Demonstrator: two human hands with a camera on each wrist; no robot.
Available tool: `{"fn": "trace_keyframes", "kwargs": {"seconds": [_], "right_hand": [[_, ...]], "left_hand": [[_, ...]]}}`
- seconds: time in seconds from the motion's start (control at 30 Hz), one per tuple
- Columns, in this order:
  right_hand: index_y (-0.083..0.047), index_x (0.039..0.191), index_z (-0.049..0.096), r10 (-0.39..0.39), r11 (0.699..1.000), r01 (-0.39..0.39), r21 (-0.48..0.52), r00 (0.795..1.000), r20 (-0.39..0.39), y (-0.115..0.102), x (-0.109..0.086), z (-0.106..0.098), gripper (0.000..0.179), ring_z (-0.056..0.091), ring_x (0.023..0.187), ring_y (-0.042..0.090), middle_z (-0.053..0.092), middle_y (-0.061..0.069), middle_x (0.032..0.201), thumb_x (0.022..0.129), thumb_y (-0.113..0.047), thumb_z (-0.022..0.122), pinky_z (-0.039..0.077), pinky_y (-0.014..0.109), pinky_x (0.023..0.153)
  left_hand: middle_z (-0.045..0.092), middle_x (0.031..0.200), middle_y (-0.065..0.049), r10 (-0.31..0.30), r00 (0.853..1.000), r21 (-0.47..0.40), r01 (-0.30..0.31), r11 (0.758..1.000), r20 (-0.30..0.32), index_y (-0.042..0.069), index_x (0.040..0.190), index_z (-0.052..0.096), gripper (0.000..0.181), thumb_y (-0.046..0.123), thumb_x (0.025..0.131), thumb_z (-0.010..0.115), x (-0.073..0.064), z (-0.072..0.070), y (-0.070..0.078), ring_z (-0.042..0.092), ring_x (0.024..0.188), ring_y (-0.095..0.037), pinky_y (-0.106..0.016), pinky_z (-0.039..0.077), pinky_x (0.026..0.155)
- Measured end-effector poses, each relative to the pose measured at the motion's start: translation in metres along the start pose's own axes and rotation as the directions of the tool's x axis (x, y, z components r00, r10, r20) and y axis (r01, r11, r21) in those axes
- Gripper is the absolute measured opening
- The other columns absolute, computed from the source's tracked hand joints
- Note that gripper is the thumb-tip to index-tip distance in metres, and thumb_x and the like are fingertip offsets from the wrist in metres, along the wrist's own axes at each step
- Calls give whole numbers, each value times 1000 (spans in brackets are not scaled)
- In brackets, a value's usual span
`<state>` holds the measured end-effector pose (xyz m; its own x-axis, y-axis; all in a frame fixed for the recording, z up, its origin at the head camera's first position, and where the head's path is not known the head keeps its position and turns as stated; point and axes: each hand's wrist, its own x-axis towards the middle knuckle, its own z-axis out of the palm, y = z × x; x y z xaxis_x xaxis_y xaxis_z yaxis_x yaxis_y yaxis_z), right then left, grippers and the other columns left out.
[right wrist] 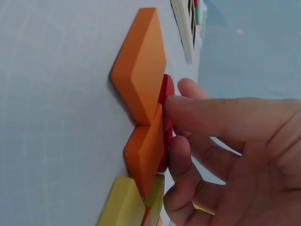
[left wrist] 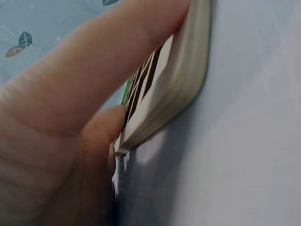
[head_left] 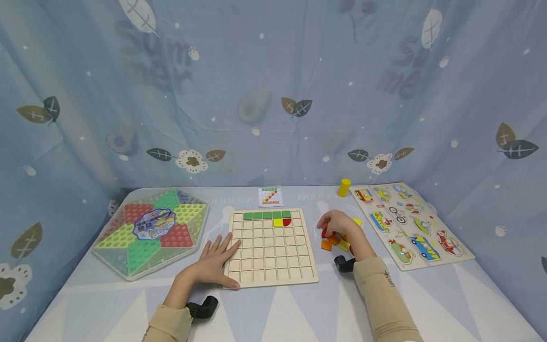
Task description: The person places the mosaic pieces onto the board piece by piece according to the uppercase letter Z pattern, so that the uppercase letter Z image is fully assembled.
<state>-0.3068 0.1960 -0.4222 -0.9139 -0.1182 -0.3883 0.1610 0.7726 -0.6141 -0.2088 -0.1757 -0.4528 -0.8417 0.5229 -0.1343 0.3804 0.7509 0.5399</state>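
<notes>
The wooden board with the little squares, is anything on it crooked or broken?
Nothing stands out. On the wooden board, the five green squares line up neatly, and the yellow square and red piece sit below them, each in its own space. The left hand rests on the edge.

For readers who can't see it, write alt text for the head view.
A person's left hand rests on the edge of a grid board; the right hand is at loose tiles. Five green tiles, one yellow tile and one red tile sit on the board; a hexagonal game lies left, a picture board right.
</notes>
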Motion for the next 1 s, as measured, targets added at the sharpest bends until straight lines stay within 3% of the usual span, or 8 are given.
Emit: {"fn": "trace_keyframes", "kwargs": {"seconds": [0.17,0.37,0.67,0.87,1.0], "right_hand": [[-7,89,66,5,997,-6,-75,1000,-10,4,0,2,19,51,70,21,56,8,83,78,8,63,44,24,59],[-7,88,65,12,990,-25,-140,996,-89,6,-2,3,7,51,71,21,58,8,82,82,-3,67,44,25,62],[-4,86,60,-38,981,15,-194,993,-115,4,3,4,8,51,68,20,56,8,79,83,-7,67,44,25,60],[-3,97,62,-47,986,24,-163,989,-137,-4,4,9,11,51,72,21,56,10,87,86,-4,62,45,26,62],[-4,94,64,-102,992,84,-96,975,-196,-17,2,15,9,52,73,22,57,10,87,85,-6,62,44,28,62]], "left_hand": [[-2,153,-22,2,1000,-2,-2,1000,4,7,148,20,111,50,64,79,0,0,1,-8,137,-46,-62,-8,105],[-3,153,-23,2,1000,-4,-1,1000,10,6,148,19,112,50,64,79,1,-1,1,-8,137,-46,-61,-8,105],[-3,153,-22,3,1000,5,-3,1000,4,7,148,19,112,52,64,78,2,-1,-2,-8,137,-46,-61,-8,105],[-2,153,-22,1,1000,11,-1,1000,-2,7,148,19,112,52,64,78,1,0,-3,-8,137,-46,-61,-7,105],[-2,152,-23,6,1000,-4,-6,1000,0,6,148,19,112,51,64,79,1,0,-2,-8,136,-47,-62,-7,105]]}}
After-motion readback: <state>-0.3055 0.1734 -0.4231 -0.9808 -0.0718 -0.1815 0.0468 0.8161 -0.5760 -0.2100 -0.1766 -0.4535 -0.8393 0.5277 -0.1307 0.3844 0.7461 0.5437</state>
